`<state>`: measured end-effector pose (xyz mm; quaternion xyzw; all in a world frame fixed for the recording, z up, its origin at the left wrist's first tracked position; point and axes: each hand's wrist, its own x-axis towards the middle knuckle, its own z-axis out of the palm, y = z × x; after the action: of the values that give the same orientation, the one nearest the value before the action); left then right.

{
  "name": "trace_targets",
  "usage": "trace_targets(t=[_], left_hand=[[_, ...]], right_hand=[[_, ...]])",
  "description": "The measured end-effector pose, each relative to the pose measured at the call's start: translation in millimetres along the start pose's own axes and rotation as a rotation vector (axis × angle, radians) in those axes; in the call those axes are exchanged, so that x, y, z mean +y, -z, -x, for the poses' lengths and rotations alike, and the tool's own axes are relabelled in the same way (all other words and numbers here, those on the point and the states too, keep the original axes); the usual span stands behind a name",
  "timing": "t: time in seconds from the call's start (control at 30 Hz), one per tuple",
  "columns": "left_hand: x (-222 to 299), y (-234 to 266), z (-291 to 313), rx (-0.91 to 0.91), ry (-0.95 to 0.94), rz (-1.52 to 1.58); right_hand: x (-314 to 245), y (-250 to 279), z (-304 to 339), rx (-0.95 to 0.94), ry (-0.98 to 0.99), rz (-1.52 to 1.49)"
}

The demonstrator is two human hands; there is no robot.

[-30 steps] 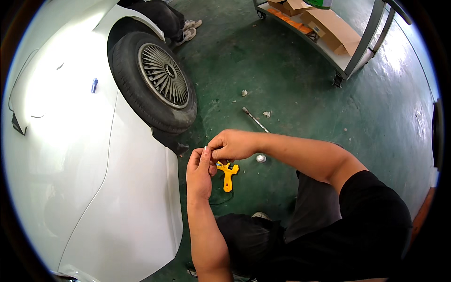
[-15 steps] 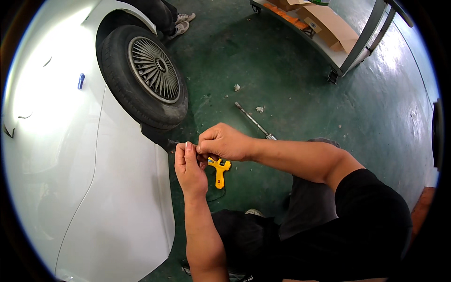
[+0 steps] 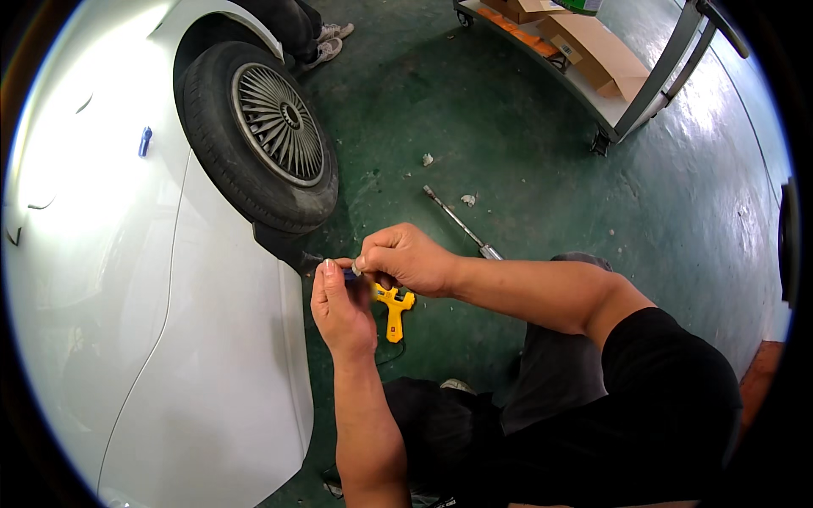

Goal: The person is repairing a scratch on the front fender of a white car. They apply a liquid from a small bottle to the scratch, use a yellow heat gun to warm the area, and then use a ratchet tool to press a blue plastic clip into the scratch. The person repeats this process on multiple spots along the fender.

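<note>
My left hand (image 3: 341, 313) is closed on a small blue tab (image 3: 350, 274), mostly hidden by the fingers. Meeting it, my right hand (image 3: 408, 261) pinches a small pale, translucent bit (image 3: 356, 268) at the tab's end. Just beyond and below the hands, a yellow glue gun (image 3: 395, 311) lies on the floor. Another blue tab (image 3: 145, 142) stands out from the white car body (image 3: 229, 339) at the left. A metal rod tool with a thicker sleeve (image 3: 461, 222) rests on the floor ahead of my right forearm.
A black tyre with a spoked wheel (image 3: 284, 123) stands in the wheel arch. Another person's shoes (image 3: 329, 46) are beyond it. A wheeled cart (image 3: 618, 106) carrying cardboard boxes (image 3: 597, 55) is at the far right. Pale scraps (image 3: 467, 200) lie on the green floor.
My left hand has shifted slightly left, away from the right fingers. The blue tab and the pale bit between the hands now show.
</note>
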<state>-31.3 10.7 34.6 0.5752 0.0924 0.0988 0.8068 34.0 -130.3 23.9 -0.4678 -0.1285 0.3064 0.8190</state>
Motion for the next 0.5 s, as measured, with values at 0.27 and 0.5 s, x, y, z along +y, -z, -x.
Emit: trace_targets(t=[0.27, 0.5], left_hand=[[-4.8, 1.9, -7.5, 0.099, -0.095, -0.032], [-0.3, 1.3, -9.6, 0.091, -0.104, -0.083]], right_hand=[[4.2, 4.7, -3.5, 0.068, 0.018, -0.019], [8.0, 13.3, -10.7, 0.1, 0.004, -0.068]])
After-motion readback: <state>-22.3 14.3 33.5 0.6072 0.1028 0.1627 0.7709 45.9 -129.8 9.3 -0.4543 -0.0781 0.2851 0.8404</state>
